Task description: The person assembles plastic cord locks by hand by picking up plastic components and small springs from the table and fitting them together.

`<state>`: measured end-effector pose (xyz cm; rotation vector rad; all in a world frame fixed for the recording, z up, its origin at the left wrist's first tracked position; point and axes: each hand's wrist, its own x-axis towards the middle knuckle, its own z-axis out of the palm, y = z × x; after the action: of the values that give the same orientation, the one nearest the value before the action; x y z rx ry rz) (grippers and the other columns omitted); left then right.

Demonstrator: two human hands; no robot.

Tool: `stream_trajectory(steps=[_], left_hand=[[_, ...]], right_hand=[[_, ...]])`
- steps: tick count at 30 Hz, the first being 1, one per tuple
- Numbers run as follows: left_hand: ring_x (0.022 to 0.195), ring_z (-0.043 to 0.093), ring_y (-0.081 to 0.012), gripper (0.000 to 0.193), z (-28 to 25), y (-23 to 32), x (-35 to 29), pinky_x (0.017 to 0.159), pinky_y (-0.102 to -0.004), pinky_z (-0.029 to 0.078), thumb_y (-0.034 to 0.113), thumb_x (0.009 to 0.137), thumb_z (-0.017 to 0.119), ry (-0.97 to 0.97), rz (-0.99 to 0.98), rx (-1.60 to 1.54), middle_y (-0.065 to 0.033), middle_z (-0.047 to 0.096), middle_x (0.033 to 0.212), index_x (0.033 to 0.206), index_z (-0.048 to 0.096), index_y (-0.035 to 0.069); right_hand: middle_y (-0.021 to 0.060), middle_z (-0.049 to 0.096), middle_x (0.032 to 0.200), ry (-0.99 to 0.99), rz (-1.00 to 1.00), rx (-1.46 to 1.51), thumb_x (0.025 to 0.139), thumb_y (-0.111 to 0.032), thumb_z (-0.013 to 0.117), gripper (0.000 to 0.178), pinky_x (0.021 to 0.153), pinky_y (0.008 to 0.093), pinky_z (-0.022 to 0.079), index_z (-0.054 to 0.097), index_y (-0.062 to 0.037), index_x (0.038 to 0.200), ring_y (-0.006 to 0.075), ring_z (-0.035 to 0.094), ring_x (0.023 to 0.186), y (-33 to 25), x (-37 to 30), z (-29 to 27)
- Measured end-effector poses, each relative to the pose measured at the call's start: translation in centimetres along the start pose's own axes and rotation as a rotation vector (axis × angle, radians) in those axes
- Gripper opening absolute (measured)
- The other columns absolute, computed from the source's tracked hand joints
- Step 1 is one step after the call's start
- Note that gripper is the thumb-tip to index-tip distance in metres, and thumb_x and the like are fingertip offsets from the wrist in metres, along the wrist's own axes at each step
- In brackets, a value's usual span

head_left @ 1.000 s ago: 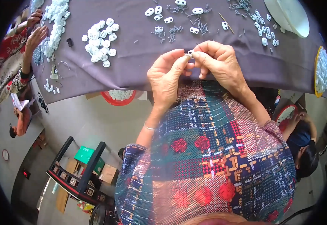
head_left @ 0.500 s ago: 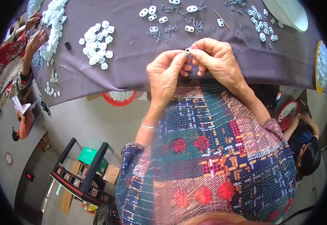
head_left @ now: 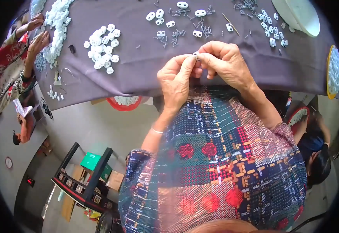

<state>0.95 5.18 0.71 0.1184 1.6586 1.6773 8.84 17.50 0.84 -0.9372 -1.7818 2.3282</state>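
Note:
My left hand (head_left: pixel 175 83) and my right hand (head_left: pixel 229 64) meet at the table's near edge. Between their pinched thumbs and fingertips is a small white plastic cord lock (head_left: pixel 196 55) with a dark hole, mostly covered by the fingers. Just beyond lie loose metal springs (head_left: pixel 206 30) and several white oval two-hole cord lock pieces (head_left: pixel 200 13). A thin wooden stick (head_left: pixel 231 25) rests beside one two-hole piece (head_left: pixel 229 27). To the left is a heap of white cord locks (head_left: pixel 101 48); smaller white pieces (head_left: pixel 269 29) are scattered at the right.
A white bowl (head_left: pixel 303 17) tilts at the far right, near a yellow-rimmed tray (head_left: pixel 328 75) of white pieces. Another person's hands (head_left: pixel 39 42) work by a long white pile (head_left: pixel 58 23) at left. Below the table edge sits a red basin (head_left: pixel 124 108).
Both hands stay pinched on the cord lock. The left hand has shifted slightly right, its wrist closer to the body. The whole view has moved a little.

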Motion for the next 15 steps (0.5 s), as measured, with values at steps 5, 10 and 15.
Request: stream_trajectory(steps=[5,10,15], left_hand=[[0.061,0.058,-0.0084,0.013,-0.09,0.12,0.20,0.057,-0.0195,0.048,0.008,0.087,0.058,-0.013,-0.042,-0.031,-0.0059,0.063,0.073,0.090,0.061,-0.004],[0.060,0.057,-0.0086,0.013,0.11,0.18,0.23,0.056,-0.0199,0.048,0.008,0.087,0.058,0.003,-0.036,-0.054,-0.0060,0.063,0.073,0.089,0.061,-0.004],[0.060,0.057,-0.0087,0.012,0.22,0.26,0.09,0.055,-0.0199,0.048,0.008,0.087,0.058,0.016,-0.036,-0.066,-0.0059,0.063,0.073,0.089,0.061,-0.004]], right_hand=[[0.0009,0.058,0.070,-0.026,0.023,0.006,0.087,-0.015,0.058,0.018,0.046,0.0174,0.045,0.060,0.0021,0.092,0.0034,0.050,0.052,0.22,0.14,-0.09],[0.0009,0.058,0.072,-0.006,0.029,0.100,0.087,-0.015,0.058,0.019,0.047,0.0176,0.045,0.059,0.0019,0.094,0.0033,0.051,0.054,0.59,-0.05,0.02],[0.0005,0.058,0.072,-0.010,0.012,0.097,0.087,-0.016,0.057,0.019,0.047,0.0172,0.044,0.058,0.0016,0.095,0.0031,0.051,0.053,0.62,-0.21,0.12]])
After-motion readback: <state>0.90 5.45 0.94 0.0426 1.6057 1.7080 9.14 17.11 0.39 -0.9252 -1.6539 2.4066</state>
